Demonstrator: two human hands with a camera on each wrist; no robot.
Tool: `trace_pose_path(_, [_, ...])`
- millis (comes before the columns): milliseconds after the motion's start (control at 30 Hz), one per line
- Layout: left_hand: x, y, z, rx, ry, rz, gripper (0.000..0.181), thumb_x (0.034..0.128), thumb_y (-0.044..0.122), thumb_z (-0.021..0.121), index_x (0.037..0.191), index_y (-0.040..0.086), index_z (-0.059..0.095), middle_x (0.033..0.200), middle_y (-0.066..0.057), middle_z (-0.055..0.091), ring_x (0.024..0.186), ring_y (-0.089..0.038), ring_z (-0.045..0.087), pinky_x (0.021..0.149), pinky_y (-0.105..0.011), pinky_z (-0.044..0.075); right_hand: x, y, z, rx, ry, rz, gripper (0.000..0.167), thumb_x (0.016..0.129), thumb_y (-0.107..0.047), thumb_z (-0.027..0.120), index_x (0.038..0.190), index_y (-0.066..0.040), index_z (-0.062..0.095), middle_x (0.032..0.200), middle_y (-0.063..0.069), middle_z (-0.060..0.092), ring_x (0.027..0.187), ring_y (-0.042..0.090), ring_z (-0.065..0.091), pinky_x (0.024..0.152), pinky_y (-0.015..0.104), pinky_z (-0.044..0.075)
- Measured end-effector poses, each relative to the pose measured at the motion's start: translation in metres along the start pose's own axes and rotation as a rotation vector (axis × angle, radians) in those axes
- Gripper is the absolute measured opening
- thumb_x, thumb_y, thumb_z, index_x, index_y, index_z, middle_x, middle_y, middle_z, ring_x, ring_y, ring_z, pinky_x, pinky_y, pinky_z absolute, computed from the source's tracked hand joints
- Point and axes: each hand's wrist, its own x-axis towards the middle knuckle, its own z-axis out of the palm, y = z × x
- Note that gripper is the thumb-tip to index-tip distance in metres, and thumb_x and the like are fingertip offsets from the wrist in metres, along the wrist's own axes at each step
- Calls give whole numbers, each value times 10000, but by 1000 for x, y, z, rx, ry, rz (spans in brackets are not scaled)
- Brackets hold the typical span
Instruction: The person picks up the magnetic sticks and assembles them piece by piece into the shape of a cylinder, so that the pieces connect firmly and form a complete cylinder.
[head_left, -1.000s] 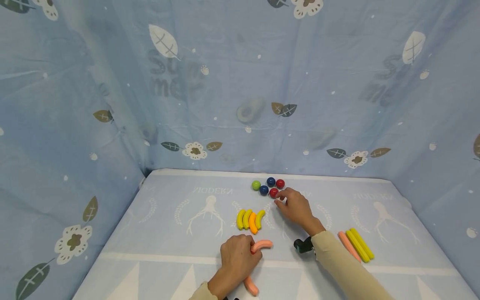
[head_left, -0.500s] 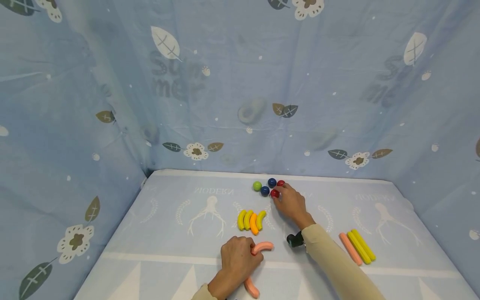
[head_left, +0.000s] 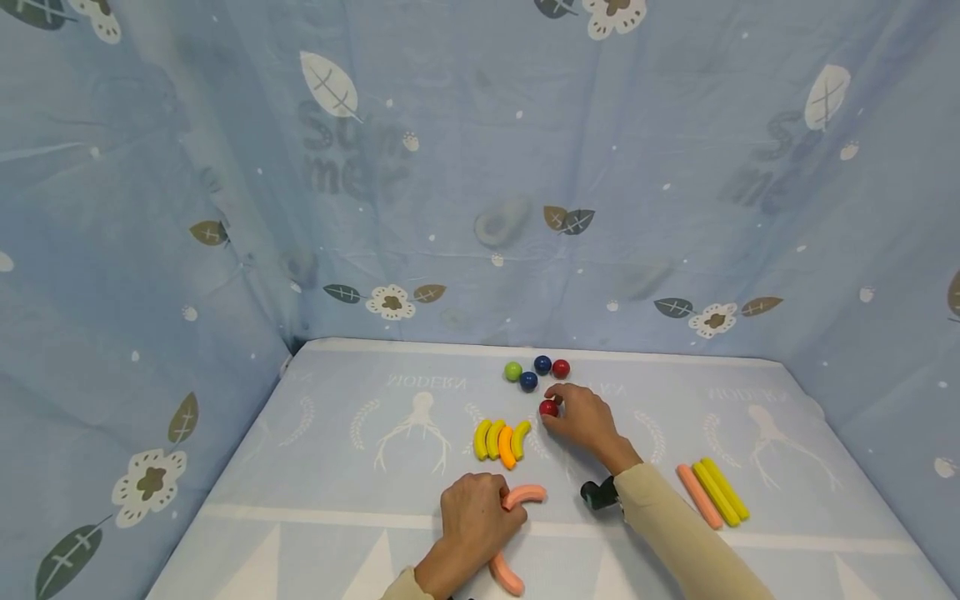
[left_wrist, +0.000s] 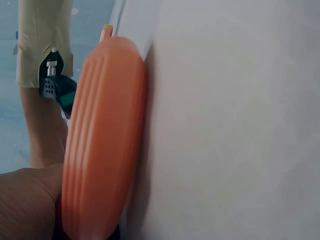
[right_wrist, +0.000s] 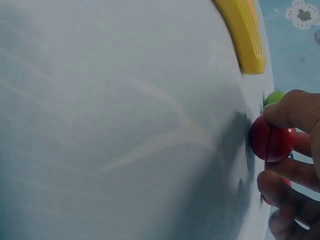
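Note:
My right hand (head_left: 588, 423) pinches a glossy red ball (right_wrist: 267, 140) between thumb and fingers, close to the cloth. Behind it sit a second red ball (head_left: 561, 368), two dark blue balls (head_left: 528, 382) and a green ball (head_left: 513, 372). My left hand (head_left: 477, 515) has curled fingers around one end of a curved pink-orange piece (head_left: 528, 493); its grip is partly hidden. Another curved pink-orange piece (head_left: 507, 575) lies by the left wrist. A ridged orange piece (left_wrist: 102, 135) fills much of the left wrist view beside the thumb; which one it is I cannot tell.
Several banana-shaped pieces, yellow (head_left: 482, 440) and one orange (head_left: 506, 447), line up mid-table. On the right lie a straight pink stick (head_left: 699, 496) and two yellow sticks (head_left: 723, 490). A patterned blue cloth wall (head_left: 450, 183) encloses the light table (head_left: 315, 467).
My right hand reached the nearer red ball, took hold of it, and brought it toward me, away from the other balls. The left hand barely moved; the piece at its wrist shifted slightly.

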Motion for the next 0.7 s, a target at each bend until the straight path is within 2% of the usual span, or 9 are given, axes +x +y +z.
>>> trace_pose_path(100, [-1, 0, -1, -1, -22, -9, 216, 634, 285, 782, 579, 249, 577, 538, 145, 416, 490, -48, 400, 431, -253, 309, -11, 2, -1, 40, -7, -70, 345, 791, -193, 804, 1114, -102, 727, 891, 20, 594, 727, 174, 517, 664, 326, 490])
trace_pose_path(267, [-2, -1, -2, 3, -37, -18, 213, 647, 301, 779, 596, 248, 580, 554, 142, 413, 506, -55, 408, 439, -262, 315, -28, 10, -1, 122, 3, -160, 322, 770, -72, 812, 1082, -104, 740, 921, 7, 564, 727, 134, 500, 664, 265, 482])
trace_pose_path(433, [-3, -2, -3, 0, -65, -26, 220, 675, 310, 775, 615, 238, 576, 570, 130, 404, 520, -59, 403, 449, -264, 317, -43, 16, 0, 181, 3, -173, 336, 753, -71, 845, 1062, -110, 719, 930, -15, 563, 746, 120, 511, 672, 246, 492])
trace_pose_path(567, [-4, -1, -5, 2, -105, -43, 205, 704, 318, 765, 645, 230, 589, 579, 123, 403, 526, -61, 400, 457, -266, 325, -58, 19, 0, 225, -10, -162, 385, 759, -110, 852, 1106, -91, 688, 934, -31, 557, 751, 108, 507, 656, 231, 483])
trace_pose_path(700, [-4, 0, -5, -16, -114, -45, 166, 723, 313, 769, 702, 221, 632, 588, 130, 414, 522, -53, 408, 454, -264, 329, -71, 24, -1, 278, -26, -217, 398, 779, -109, 838, 1144, -54, 687, 943, -41, 567, 741, 102, 510, 637, 225, 477])
